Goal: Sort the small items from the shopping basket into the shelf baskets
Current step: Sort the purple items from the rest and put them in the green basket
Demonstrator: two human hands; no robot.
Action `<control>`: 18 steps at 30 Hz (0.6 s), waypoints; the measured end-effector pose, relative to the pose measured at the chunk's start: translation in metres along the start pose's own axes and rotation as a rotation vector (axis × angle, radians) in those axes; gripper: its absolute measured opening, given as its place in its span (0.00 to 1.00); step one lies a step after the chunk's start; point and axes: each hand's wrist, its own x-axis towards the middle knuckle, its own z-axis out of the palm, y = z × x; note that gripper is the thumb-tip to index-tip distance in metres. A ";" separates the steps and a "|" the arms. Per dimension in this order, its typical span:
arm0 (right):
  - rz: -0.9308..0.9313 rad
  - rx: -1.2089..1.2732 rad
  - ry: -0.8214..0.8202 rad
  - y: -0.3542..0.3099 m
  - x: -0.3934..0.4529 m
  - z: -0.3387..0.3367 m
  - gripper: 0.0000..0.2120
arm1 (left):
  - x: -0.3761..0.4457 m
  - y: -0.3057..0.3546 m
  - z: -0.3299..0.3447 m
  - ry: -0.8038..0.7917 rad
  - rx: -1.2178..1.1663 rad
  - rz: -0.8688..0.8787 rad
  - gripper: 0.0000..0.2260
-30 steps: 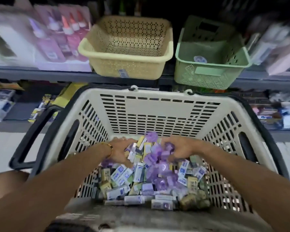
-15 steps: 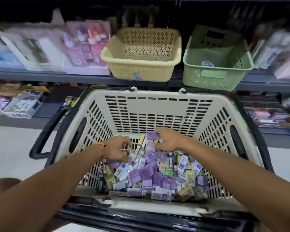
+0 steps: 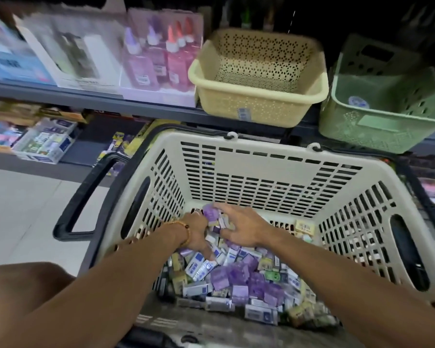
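Note:
The beige shopping basket (image 3: 261, 156) with black handles holds a pile of small items (image 3: 239, 277): purple packets, white-and-blue boxes and yellow ones. Both my hands are inside it at the pile's far end. My left hand (image 3: 196, 232), a bracelet on its wrist, curls its fingers round a purple packet (image 3: 210, 213). My right hand (image 3: 244, 228) lies just right of it, fingers spread over the small boxes, its forefinger touching the same packet. On the shelf above stand a cream perforated basket (image 3: 256, 101) and a green basket (image 3: 377, 126); no items show inside either.
Left of the cream basket, boxed goods and glue bottles (image 3: 158, 54) fill the shelf. A lower shelf holds a tray of small boxes (image 3: 48, 141). Pale floor tiles (image 3: 23, 209) lie to the left. A black handle (image 3: 83, 197) sticks out left.
My view has swung left and closer to the basket. Both hands have moved together to the far end of the pile and now meet at one purple packet.

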 end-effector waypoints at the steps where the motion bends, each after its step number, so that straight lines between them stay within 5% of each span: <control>1: 0.003 -0.009 0.006 0.002 -0.001 0.001 0.25 | 0.000 0.000 0.002 0.004 0.001 -0.008 0.39; 3: 0.019 0.024 0.024 0.006 -0.008 0.004 0.07 | 0.000 0.000 0.003 0.013 -0.001 -0.022 0.40; 4: 0.022 0.028 0.026 0.009 -0.013 0.005 0.06 | 0.000 0.000 0.004 0.008 -0.005 -0.022 0.41; 9: -0.002 0.187 -0.108 0.023 -0.052 0.002 0.06 | 0.002 0.006 0.003 -0.002 -0.046 0.011 0.49; 12: 0.050 0.350 -0.324 0.023 -0.082 -0.002 0.11 | 0.001 0.008 0.008 -0.005 -0.027 0.007 0.52; 14: 0.070 0.273 -0.394 0.023 -0.089 -0.009 0.10 | 0.002 0.009 0.009 -0.010 -0.015 0.030 0.54; 16: 0.075 0.134 -0.198 0.017 -0.079 -0.016 0.03 | 0.001 0.008 0.008 -0.025 0.021 0.079 0.54; 18: 0.088 0.024 0.058 0.011 -0.055 -0.018 0.14 | -0.003 0.006 0.009 -0.043 0.092 0.137 0.52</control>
